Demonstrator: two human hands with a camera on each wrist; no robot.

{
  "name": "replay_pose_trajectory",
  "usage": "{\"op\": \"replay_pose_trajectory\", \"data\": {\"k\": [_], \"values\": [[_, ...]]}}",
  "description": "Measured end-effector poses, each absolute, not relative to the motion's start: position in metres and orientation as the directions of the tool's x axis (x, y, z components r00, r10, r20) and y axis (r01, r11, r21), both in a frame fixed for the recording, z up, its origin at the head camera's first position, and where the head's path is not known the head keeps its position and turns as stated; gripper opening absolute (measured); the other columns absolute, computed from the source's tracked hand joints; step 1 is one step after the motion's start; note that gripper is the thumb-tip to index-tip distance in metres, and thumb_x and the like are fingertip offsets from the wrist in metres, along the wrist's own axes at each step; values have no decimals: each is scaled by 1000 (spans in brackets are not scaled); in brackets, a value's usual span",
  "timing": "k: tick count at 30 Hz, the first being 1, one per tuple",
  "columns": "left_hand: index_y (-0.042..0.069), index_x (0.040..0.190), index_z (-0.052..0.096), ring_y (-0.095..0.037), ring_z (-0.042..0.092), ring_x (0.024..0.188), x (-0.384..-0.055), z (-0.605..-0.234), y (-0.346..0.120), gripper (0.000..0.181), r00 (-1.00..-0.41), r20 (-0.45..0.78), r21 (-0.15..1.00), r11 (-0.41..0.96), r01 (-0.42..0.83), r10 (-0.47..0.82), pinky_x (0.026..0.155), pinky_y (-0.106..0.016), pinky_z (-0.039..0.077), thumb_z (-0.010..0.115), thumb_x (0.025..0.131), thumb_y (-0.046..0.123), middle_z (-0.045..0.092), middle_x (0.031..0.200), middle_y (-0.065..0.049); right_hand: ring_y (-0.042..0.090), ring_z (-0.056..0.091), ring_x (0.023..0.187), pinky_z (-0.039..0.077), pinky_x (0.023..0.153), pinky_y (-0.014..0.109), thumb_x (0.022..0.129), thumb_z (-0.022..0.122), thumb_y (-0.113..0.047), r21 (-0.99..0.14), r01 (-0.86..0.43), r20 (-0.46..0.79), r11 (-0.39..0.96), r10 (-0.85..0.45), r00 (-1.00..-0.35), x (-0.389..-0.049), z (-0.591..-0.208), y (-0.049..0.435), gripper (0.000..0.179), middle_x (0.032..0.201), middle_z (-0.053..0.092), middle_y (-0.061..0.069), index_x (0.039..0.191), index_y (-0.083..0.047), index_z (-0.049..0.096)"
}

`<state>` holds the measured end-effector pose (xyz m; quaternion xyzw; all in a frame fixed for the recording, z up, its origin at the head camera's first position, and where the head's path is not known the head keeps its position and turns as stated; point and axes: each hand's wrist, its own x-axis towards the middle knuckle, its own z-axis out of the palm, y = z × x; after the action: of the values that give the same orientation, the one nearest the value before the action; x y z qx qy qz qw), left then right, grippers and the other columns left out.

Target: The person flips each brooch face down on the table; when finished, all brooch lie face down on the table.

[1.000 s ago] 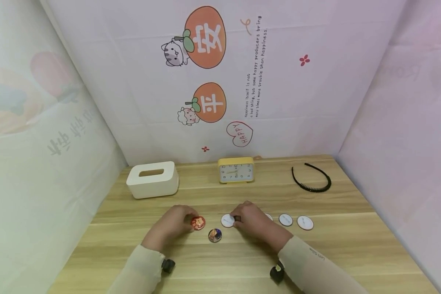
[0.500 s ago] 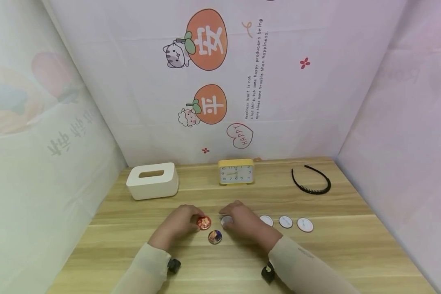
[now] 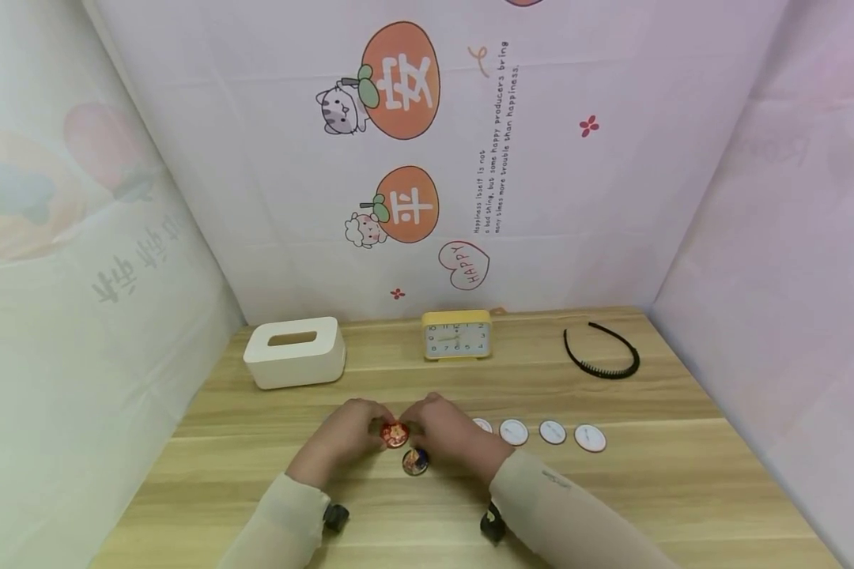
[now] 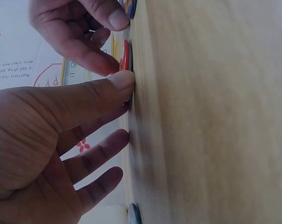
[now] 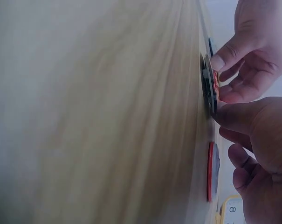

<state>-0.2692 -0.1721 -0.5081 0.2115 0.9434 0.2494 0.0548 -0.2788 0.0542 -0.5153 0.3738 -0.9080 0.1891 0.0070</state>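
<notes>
A red button badge (image 3: 394,434) with a gold design sits between my two hands. Thumb and forefinger of my left hand (image 3: 352,431) pinch its left side, the other fingers spread in the left wrist view. From the right, my right hand (image 3: 441,427) grips the same badge's edge between thumb and forefinger. Just in front lies a dark picture badge (image 3: 415,461), close to my right thumb. To the right, white-backed badges lie face down in a row: one (image 3: 481,425) partly behind my right hand, then others (image 3: 514,432), (image 3: 552,432), (image 3: 590,438).
At the back of the wooden table (image 3: 206,474) stand a white tissue box (image 3: 295,353) and a yellow clock (image 3: 458,335). A black toothed headband (image 3: 605,371) lies at the right. Another disc (image 4: 134,213) shows beyond my left fingers in the left wrist view.
My right hand has left the white-backed badge and moved left to the red badge. My left hand has shifted the red badge slightly right.
</notes>
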Motion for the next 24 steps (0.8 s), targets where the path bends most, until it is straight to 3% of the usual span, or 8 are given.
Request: {"op": "replay_pose_trajectory", "data": {"k": [15, 24], "values": [[20, 113, 85, -25, 73, 120, -270, -509, -176, 23, -898, -20, 515, 775, 367, 439, 109, -53, 56, 88, 92, 12, 82, 119, 5, 13, 74, 110, 54, 98, 31, 98, 84, -16, -308, -704, 154, 640, -697, -700, -277, -516, 50, 25, 120, 83, -1, 122, -13, 83], [18, 111, 87, -23, 76, 116, -271, -507, -180, 15, -863, 19, 493, 746, 447, 504, 106, -50, 59, 79, 100, 13, 84, 116, 2, 13, 70, 109, 55, 99, 31, 105, 76, -22, -326, -684, 140, 653, -682, -718, -279, -518, 53, 20, 123, 82, -4, 123, -16, 83]]}}
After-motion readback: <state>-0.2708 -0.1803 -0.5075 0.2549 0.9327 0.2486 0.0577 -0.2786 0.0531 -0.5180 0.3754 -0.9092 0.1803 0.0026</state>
